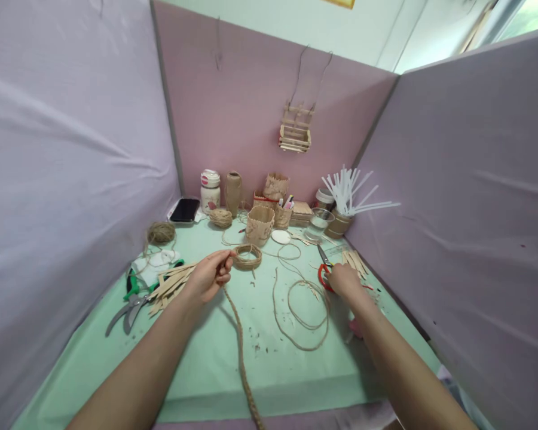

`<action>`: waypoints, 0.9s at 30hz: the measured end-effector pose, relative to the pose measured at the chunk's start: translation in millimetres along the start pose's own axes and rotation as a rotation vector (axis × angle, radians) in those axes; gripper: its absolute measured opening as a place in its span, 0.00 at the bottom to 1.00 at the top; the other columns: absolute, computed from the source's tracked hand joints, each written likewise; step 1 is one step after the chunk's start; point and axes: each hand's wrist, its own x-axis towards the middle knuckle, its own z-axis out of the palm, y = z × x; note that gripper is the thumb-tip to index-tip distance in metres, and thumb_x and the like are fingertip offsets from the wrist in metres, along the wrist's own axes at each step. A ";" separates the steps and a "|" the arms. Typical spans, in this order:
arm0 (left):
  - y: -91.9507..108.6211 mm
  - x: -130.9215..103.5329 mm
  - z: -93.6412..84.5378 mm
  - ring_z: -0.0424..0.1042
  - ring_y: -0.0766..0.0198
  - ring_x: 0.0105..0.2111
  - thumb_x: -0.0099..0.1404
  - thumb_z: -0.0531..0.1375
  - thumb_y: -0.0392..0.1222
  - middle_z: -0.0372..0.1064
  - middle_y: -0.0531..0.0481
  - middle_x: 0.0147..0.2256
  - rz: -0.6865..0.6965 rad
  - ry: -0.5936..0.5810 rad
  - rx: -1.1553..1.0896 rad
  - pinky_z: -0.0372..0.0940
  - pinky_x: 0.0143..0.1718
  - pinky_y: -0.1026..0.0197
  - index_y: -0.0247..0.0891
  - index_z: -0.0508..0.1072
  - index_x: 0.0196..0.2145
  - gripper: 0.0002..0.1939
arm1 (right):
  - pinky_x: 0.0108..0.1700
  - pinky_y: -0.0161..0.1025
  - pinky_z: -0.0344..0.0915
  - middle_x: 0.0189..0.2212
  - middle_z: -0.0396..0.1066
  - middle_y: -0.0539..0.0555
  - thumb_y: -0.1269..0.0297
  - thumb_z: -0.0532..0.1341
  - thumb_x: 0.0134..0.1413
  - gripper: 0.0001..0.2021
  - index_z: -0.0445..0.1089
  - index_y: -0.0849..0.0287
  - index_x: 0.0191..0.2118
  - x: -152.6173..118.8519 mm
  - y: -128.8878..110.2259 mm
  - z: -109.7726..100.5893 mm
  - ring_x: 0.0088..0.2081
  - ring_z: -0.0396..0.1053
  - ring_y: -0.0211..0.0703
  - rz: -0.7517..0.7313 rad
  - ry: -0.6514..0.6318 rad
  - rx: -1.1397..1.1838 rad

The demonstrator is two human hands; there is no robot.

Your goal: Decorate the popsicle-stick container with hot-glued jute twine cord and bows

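Observation:
My left hand (213, 275) is closed in a pinch on a braided jute cord (241, 346), which runs down from it past the table's front edge. Just beyond the fingertips lies a round coil of the braid (247, 257). On the right, my right hand (344, 282) is closed at the red handles of a pair of scissors (325, 263), whose blades point away from me; its fingers are partly hidden. Between the hands, a loose length of thin twine (291, 333) lies in loops on the green tabletop (206, 373).
Pruning shears (132, 310) and flat wooden sticks (173, 285) lie at left, near a twine ball (161, 233) and a phone (185, 211). Behind stand a wood-strip cup (260, 224), a clear bowl (318, 226) and white glue sticks (347, 191). Cloth-covered walls (466, 197) enclose the table.

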 end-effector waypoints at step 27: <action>56.2 155.9 6.7 0.67 0.52 0.51 0.52 0.60 0.33 0.55 0.38 0.61 0.710 -0.312 1.616 0.66 0.48 0.51 0.36 0.66 0.55 0.30 | 0.44 0.46 0.68 0.41 0.77 0.57 0.51 0.55 0.55 0.16 0.71 0.55 0.42 -77.1 103.6 -25.1 0.41 0.74 0.52 -0.152 0.059 0.572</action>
